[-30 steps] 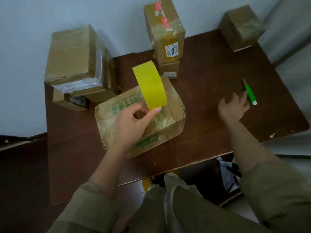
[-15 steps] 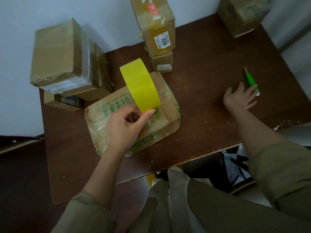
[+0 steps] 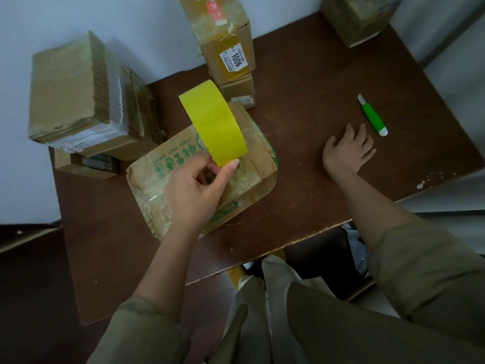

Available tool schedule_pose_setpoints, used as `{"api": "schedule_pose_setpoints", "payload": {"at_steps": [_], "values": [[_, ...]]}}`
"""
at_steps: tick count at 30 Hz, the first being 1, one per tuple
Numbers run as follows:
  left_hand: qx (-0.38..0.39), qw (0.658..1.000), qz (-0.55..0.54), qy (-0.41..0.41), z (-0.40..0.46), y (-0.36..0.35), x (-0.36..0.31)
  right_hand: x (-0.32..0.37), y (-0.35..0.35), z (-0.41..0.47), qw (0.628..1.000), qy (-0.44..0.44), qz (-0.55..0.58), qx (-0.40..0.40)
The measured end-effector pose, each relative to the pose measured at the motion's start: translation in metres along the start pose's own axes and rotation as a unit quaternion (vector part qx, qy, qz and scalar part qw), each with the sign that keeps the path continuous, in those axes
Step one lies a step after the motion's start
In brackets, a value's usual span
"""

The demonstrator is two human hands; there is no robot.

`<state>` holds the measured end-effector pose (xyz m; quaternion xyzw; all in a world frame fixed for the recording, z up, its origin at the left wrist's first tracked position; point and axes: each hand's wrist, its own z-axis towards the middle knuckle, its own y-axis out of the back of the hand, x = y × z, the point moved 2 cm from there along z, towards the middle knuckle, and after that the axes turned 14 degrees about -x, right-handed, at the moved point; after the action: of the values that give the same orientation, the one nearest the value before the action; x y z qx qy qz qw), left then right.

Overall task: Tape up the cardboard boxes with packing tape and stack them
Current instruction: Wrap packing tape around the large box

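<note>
While my left hand [image 3: 194, 190] pinches the yellow tape roll [image 3: 214, 123] upright over the green-printed box [image 3: 183, 179], my right hand [image 3: 347, 151] lies flat and empty, the green cutter [image 3: 372, 118] just beyond its fingertips.

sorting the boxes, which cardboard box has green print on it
The crumpled flat cardboard box lying mid-table under the yellow tape roll held in the left hand. The stacked boxes behind it are plain brown or carry white labels.
</note>
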<state>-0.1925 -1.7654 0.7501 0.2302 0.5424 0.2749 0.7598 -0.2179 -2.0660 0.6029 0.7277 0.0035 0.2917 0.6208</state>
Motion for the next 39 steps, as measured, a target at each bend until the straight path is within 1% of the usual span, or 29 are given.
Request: {"api": "schedule_pose_setpoints", "payload": {"at_steps": [2,4,10,12,15,20,22,23,25,27,29,32,35,37,39], "values": [[0.0,1.0,0.008,0.001,-0.003,0.0,0.001,0.0,0.004,0.004,0.999,0.021,0.006,-0.024],[0.005,1.0,0.017,-0.003,-0.006,-0.001,0.001,-0.001,0.008,0.015,0.999,0.028,0.003,-0.026],[0.002,0.999,0.04,0.011,0.0,-0.003,-0.001,-0.021,0.016,0.044,0.999,0.007,-0.029,0.022],[0.006,0.999,0.041,0.013,0.0,-0.004,0.001,-0.027,0.016,0.039,1.0,0.022,-0.018,-0.005],[0.011,0.999,0.039,0.018,-0.002,-0.006,0.004,-0.031,0.015,0.024,0.996,0.069,0.0,-0.059],[0.015,0.998,0.05,0.04,-0.001,-0.005,0.004,-0.022,0.012,-0.002,0.993,0.062,0.06,-0.074],[0.017,0.998,0.045,0.047,-0.002,-0.005,0.003,-0.018,0.013,-0.006,0.993,0.063,0.06,-0.083],[0.018,0.998,0.042,0.051,-0.002,-0.005,0.002,-0.016,0.013,-0.005,0.994,0.067,0.05,-0.076],[0.02,0.997,0.036,0.058,-0.003,-0.005,0.003,-0.015,0.012,-0.002,0.996,0.087,0.02,-0.029],[0.023,0.997,0.025,0.066,-0.003,-0.005,0.002,-0.014,0.011,-0.001,0.991,0.13,-0.006,0.007],[0.025,0.997,0.018,0.072,-0.002,-0.005,0.002,-0.014,0.012,-0.002,0.985,0.17,-0.015,0.004],[0.027,0.997,0.01,0.077,0.0,-0.006,0.002,-0.012,0.013,-0.012,0.981,0.195,-0.012,0.0],[0.029,0.997,0.009,0.073,0.0,-0.005,0.003,-0.008,0.018,-0.023,0.978,0.208,0.018,-0.006],[0.029,0.997,0.004,0.071,0.0,-0.005,0.004,0.001,0.029,-0.031,0.973,0.215,0.081,-0.037],[0.029,0.997,-0.002,0.072,-0.001,-0.005,0.004,0.016,0.048,-0.038,0.964,0.195,0.159,-0.08]]}}
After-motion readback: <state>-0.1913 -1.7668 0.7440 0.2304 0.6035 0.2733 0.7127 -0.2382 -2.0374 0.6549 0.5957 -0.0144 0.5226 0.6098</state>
